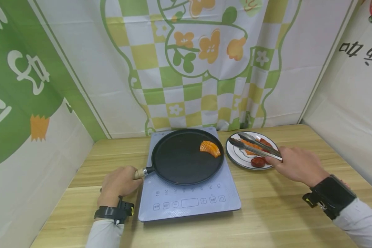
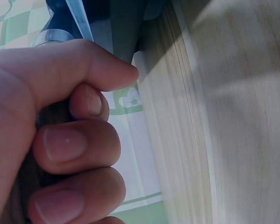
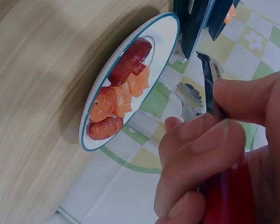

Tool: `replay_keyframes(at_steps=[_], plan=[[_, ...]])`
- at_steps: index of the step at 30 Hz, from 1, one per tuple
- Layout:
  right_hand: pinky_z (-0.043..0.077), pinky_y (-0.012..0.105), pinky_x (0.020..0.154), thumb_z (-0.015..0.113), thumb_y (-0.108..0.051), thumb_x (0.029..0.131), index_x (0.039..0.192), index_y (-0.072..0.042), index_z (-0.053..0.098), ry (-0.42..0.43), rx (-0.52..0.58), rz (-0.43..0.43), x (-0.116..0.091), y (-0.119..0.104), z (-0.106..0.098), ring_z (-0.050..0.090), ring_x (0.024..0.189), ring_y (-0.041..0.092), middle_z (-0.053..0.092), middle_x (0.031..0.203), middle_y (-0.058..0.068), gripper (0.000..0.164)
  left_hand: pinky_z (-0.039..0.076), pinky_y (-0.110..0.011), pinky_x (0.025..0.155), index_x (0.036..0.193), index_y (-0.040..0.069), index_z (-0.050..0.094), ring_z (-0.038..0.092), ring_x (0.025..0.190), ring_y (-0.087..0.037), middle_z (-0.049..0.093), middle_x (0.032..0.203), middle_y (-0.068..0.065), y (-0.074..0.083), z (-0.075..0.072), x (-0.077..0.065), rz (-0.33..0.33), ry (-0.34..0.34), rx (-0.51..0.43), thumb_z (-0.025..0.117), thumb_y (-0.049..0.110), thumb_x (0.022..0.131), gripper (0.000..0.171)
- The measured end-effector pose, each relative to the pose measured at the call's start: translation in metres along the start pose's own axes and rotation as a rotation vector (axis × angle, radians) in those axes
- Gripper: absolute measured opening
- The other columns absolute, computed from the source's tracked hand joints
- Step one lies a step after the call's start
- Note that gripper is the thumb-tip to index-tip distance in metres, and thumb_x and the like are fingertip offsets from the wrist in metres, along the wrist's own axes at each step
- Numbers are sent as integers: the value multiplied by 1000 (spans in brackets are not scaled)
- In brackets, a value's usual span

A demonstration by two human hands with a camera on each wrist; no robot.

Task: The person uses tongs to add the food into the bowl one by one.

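My left hand (image 1: 119, 182) grips the wooden handle (image 1: 139, 173) of a flat black frying pan (image 1: 183, 163); in the left wrist view its fingers (image 2: 81, 142) curl round that handle. An orange salmon slice (image 1: 210, 148) lies on the pan's right side. My right hand (image 1: 299, 165) holds metal tongs (image 1: 257, 140) above a white plate (image 1: 235, 158), their arms spread and nothing between the tips. In the right wrist view the tongs have a red grip (image 3: 231, 196). On the plate lie orange salmon pieces (image 3: 123, 95) and reddish-brown sausages (image 3: 132, 58).
Under the pan sits a grey induction cooktop (image 1: 189, 206) with touch buttons along its front. It stands on a wooden table (image 1: 272, 213). A checked, flowered curtain (image 1: 189, 93) hangs behind, with printed cloth walls at left and right.
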State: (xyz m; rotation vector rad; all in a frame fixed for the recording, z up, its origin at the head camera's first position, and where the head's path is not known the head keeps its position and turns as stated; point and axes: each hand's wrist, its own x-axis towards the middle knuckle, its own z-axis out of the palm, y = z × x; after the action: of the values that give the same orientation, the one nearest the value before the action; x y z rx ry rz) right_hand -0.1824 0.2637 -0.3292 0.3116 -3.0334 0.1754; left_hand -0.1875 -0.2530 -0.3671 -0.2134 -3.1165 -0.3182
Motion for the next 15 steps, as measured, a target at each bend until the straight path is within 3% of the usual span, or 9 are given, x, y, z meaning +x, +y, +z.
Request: replay_keyframes(at_steps=[15], plan=[[31,37,43,47,-60,91,80,-13,51,-30,-7,51,0,3,4,44,54,19,44,63,1,48,32,-35,51,62,17,43,44,58,-17,43,59,1,-1,0,0,2,-6,3,60,34,84,33]])
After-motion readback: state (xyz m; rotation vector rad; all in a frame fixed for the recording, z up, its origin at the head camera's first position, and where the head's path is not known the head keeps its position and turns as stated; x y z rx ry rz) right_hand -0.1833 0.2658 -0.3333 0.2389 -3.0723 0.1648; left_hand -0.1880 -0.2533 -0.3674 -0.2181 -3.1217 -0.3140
